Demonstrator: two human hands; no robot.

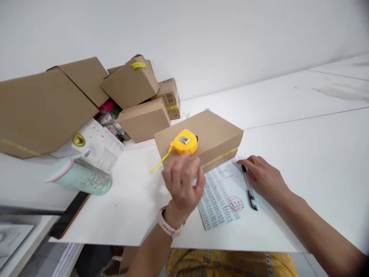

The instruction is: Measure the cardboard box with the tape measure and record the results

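Observation:
My left hand [184, 181], with a pale pink band at the wrist, hovers at the front of a closed cardboard box [211, 129]. Its fingers are loosely bent, the thumb apart, and nothing shows in its grasp. Just beyond the fingertips a yellow tape measure [185, 142] rests on the box, a short length of yellow blade [161, 161] sticking out left. Whether a finger touches it I cannot tell. My right hand [263, 175] lies on the table, fingers lowered beside a handwritten sheet [213, 200] with a red round stamp. A black-and-clear pen [250, 190] lies by its thumb side.
Several cardboard boxes [131, 82] are piled at the back left against the wall. A mint cup [86, 179] with a pink rim lies tilted near white packaging [105, 150]. A dark flat object [70, 213] sits at the table's left edge.

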